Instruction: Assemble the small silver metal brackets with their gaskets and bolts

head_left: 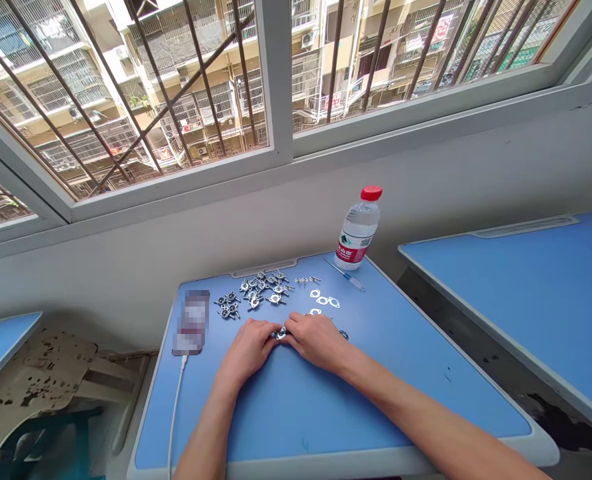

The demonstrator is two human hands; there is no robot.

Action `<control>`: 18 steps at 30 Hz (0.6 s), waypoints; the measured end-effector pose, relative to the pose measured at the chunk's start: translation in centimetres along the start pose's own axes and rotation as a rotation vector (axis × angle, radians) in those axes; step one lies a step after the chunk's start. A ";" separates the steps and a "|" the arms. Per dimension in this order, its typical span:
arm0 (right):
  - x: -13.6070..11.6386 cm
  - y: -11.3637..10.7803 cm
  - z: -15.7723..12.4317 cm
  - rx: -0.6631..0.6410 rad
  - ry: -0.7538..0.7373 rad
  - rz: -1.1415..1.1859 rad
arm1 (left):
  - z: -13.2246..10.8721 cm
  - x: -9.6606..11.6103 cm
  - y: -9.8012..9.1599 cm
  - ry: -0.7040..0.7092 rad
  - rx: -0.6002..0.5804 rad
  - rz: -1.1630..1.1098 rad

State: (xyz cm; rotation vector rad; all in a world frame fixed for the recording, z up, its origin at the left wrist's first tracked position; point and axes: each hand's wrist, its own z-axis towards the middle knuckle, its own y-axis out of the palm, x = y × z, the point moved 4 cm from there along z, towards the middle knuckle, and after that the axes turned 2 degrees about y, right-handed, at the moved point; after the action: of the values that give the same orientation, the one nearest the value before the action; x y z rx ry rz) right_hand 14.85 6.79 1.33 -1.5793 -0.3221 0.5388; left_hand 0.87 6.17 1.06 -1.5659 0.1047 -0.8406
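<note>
Over the blue desk (321, 413), my left hand (249, 348) and my right hand (319, 339) meet with closed fingertips on one small silver-and-black metal part (281, 333). Fingers cover much of it. Past my hands lies a pile of similar metal parts (263, 285) with flanges and pins. A smaller group of dark round parts (228, 305) sits to its left. Several thin, flat metal flange plates (323, 301) with central holes lie beyond my right hand. A dark ring-like piece (344, 335) shows partly beside that hand.
A phone (191, 323) with a white cable (177, 407) lies at the left. A red-capped water bottle (358, 230) stands at the back right, beside a blue-and-clear pen-like tool (345, 275). Few small pieces (306, 281) lie near the back. Another blue desk (526, 287) stands to the right.
</note>
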 end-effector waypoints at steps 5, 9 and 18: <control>0.1 0.4 0.2 0.057 0.017 -0.003 | 0.0 -0.1 -0.1 -0.047 0.032 0.149; 0.1 0.6 0.3 0.078 0.002 0.006 | 0.0 0.1 0.0 -0.067 -0.008 0.127; -0.5 0.5 0.3 -0.008 0.038 0.018 | -0.1 0.1 0.3 -0.087 -0.040 0.140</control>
State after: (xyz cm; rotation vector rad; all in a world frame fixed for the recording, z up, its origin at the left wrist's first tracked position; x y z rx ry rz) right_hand 14.23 6.73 0.92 -1.5996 -0.2819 0.5208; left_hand 1.04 5.98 0.82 -1.6105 0.1668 -0.6635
